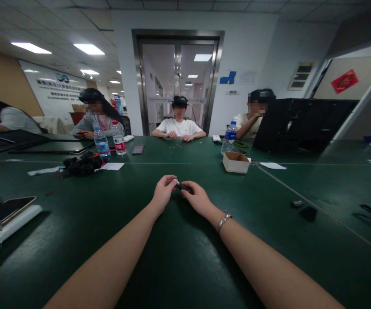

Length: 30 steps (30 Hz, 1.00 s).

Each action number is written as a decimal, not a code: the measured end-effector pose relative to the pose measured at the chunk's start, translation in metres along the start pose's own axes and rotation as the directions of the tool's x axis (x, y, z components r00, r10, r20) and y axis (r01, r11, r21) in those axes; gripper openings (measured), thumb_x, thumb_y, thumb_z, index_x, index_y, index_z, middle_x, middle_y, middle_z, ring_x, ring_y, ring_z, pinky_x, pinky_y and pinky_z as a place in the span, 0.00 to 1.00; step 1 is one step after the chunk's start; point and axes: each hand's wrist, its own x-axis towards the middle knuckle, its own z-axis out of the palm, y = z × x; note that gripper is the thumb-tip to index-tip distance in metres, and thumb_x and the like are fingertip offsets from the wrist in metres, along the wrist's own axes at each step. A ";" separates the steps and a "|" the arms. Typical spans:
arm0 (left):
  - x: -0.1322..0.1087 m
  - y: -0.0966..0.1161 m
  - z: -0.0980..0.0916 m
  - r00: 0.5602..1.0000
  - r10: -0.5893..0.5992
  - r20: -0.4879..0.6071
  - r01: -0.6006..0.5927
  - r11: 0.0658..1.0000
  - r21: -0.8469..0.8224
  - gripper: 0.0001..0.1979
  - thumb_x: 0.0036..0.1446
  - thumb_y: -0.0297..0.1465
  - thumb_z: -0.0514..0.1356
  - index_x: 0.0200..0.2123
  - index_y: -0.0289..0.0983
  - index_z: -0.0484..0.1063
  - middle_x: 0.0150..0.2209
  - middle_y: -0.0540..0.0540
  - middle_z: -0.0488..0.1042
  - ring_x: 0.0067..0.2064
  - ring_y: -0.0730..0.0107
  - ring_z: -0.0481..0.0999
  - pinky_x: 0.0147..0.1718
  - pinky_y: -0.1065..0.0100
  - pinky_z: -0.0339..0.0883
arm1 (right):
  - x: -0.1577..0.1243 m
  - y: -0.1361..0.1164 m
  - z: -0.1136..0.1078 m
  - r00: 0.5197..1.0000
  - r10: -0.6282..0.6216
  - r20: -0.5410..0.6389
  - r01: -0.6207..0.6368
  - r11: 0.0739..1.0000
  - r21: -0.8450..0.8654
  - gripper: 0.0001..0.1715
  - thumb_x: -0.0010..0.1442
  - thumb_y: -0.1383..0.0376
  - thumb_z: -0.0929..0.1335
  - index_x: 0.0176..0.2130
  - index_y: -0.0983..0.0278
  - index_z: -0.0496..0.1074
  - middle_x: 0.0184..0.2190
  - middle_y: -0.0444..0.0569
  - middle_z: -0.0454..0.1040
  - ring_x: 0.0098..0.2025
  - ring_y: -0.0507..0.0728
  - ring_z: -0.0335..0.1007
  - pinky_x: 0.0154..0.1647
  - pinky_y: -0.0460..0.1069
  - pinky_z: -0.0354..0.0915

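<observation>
Above the dark green table (172,266), both of my hands meet at a small dark object with a shiny silvery end (183,187). The fingertips of my left hand (163,193) are closed on the silvery end. My right hand (200,199), with a silver bracelet on its wrist, has thumb and fingers closed round the dark end. Fingers hide part of the object, and its kind is too small to make out.
A small open box (236,166) stands ahead to the right by a water bottle (229,138). Ahead left lie a tangled black bundle (81,165) and two bottles. A phone (14,208) lies at left. Several people sit around the table; black monitors stand at right.
</observation>
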 end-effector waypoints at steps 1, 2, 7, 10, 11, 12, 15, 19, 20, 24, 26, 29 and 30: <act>0.001 -0.001 0.000 1.000 0.001 0.001 -0.001 1.000 0.001 0.13 0.46 0.33 0.64 0.36 0.36 0.72 0.37 0.44 0.74 0.38 0.69 0.73 0.37 0.68 0.66 | 0.000 0.000 0.000 1.000 0.002 0.004 -0.002 1.000 0.008 0.15 0.53 0.66 0.66 0.43 0.64 0.72 0.34 0.47 0.72 0.34 0.52 0.68 0.38 0.50 0.65; 0.001 -0.001 -0.001 1.000 0.007 0.006 -0.007 1.000 0.003 0.13 0.45 0.33 0.64 0.36 0.35 0.72 0.36 0.44 0.74 0.37 0.69 0.73 0.37 0.68 0.66 | 0.000 0.000 0.000 1.000 0.000 0.006 0.000 1.000 0.013 0.15 0.53 0.66 0.66 0.43 0.64 0.72 0.34 0.47 0.73 0.34 0.52 0.68 0.38 0.50 0.66; 0.004 -0.005 -0.003 0.999 0.035 0.039 -0.037 0.999 0.039 0.14 0.44 0.35 0.65 0.34 0.36 0.72 0.34 0.46 0.74 0.35 0.71 0.72 0.36 0.68 0.66 | 0.000 -0.001 -0.001 1.000 -0.009 -0.007 0.009 1.000 0.000 0.16 0.53 0.66 0.66 0.43 0.64 0.71 0.34 0.47 0.73 0.33 0.52 0.68 0.38 0.50 0.66; 0.003 -0.004 -0.004 0.996 0.059 0.060 -0.063 0.996 0.065 0.14 0.45 0.36 0.65 0.35 0.36 0.71 0.34 0.47 0.73 0.35 0.71 0.72 0.34 0.69 0.66 | 0.000 -0.002 -0.001 1.000 -0.010 -0.028 0.010 1.000 0.002 0.17 0.51 0.68 0.67 0.43 0.65 0.71 0.37 0.48 0.73 0.33 0.52 0.68 0.38 0.50 0.66; 0.002 -0.003 -0.004 0.996 0.061 0.066 -0.066 0.995 0.079 0.13 0.46 0.36 0.64 0.35 0.36 0.71 0.33 0.47 0.73 0.34 0.72 0.72 0.34 0.70 0.65 | 0.000 -0.002 -0.001 0.999 -0.009 -0.039 0.009 1.000 0.017 0.17 0.50 0.69 0.67 0.43 0.64 0.70 0.37 0.48 0.73 0.33 0.52 0.69 0.39 0.50 0.66; 0.001 -0.002 -0.003 0.996 0.062 0.069 -0.069 0.993 0.093 0.13 0.46 0.36 0.64 0.35 0.36 0.71 0.32 0.47 0.73 0.33 0.72 0.72 0.33 0.70 0.65 | -0.001 -0.003 -0.001 0.999 -0.002 -0.050 0.004 0.999 0.037 0.17 0.50 0.69 0.67 0.43 0.64 0.70 0.38 0.48 0.73 0.34 0.51 0.69 0.39 0.50 0.66; -0.001 0.002 -0.003 0.996 0.065 0.062 -0.072 0.990 0.118 0.12 0.45 0.37 0.64 0.32 0.35 0.71 0.30 0.48 0.72 0.31 0.73 0.70 0.32 0.70 0.64 | -0.001 -0.005 -0.001 0.996 0.036 -0.076 -0.027 0.994 0.108 0.17 0.48 0.69 0.68 0.41 0.64 0.69 0.38 0.47 0.72 0.33 0.51 0.69 0.38 0.49 0.67; -0.003 0.005 -0.002 0.998 0.048 0.047 -0.053 0.993 0.109 0.15 0.44 0.39 0.65 0.30 0.35 0.71 0.28 0.49 0.71 0.29 0.74 0.69 0.32 0.69 0.64 | -0.002 -0.010 -0.003 0.993 0.065 -0.099 -0.046 0.982 0.185 0.17 0.47 0.70 0.69 0.40 0.64 0.68 0.37 0.47 0.72 0.34 0.51 0.68 0.39 0.49 0.66; -0.003 0.005 -0.002 0.998 0.041 0.046 -0.046 0.993 0.107 0.16 0.44 0.40 0.66 0.30 0.35 0.70 0.27 0.49 0.71 0.29 0.74 0.69 0.32 0.69 0.63 | -0.002 -0.011 -0.004 0.993 0.069 -0.101 -0.048 0.979 0.198 0.17 0.46 0.69 0.69 0.40 0.65 0.68 0.37 0.47 0.72 0.34 0.51 0.68 0.39 0.49 0.66; -0.002 0.004 -0.002 0.998 0.033 0.047 -0.038 0.992 0.116 0.17 0.44 0.43 0.65 0.29 0.35 0.69 0.24 0.50 0.70 0.26 0.75 0.67 0.30 0.70 0.62 | -0.002 -0.011 -0.006 0.992 0.087 -0.088 -0.061 0.964 0.257 0.19 0.46 0.68 0.70 0.41 0.65 0.69 0.38 0.48 0.73 0.33 0.51 0.69 0.36 0.49 0.67; -0.002 0.004 -0.003 0.998 0.037 0.043 -0.042 0.991 0.126 0.18 0.43 0.44 0.65 0.28 0.35 0.69 0.23 0.51 0.70 0.25 0.75 0.67 0.30 0.70 0.61 | -0.002 -0.010 -0.006 0.992 0.100 -0.082 -0.073 0.955 0.288 0.20 0.46 0.68 0.71 0.42 0.65 0.70 0.38 0.49 0.74 0.33 0.51 0.70 0.36 0.48 0.67; -0.002 0.003 -0.003 0.998 0.047 0.042 -0.053 0.989 0.136 0.18 0.44 0.44 0.65 0.28 0.35 0.69 0.23 0.51 0.70 0.25 0.75 0.67 0.29 0.70 0.61 | -0.002 -0.010 -0.007 0.990 0.123 -0.076 -0.090 0.935 0.343 0.21 0.46 0.66 0.71 0.42 0.65 0.70 0.38 0.49 0.74 0.31 0.51 0.71 0.34 0.48 0.68; -0.002 0.002 -0.003 0.998 0.052 0.046 -0.058 0.989 0.138 0.18 0.44 0.44 0.65 0.28 0.35 0.69 0.23 0.51 0.70 0.25 0.75 0.67 0.29 0.70 0.61 | -0.002 -0.010 -0.008 0.989 0.130 -0.070 -0.096 0.926 0.364 0.21 0.46 0.66 0.72 0.42 0.65 0.70 0.37 0.49 0.74 0.31 0.51 0.71 0.33 0.47 0.67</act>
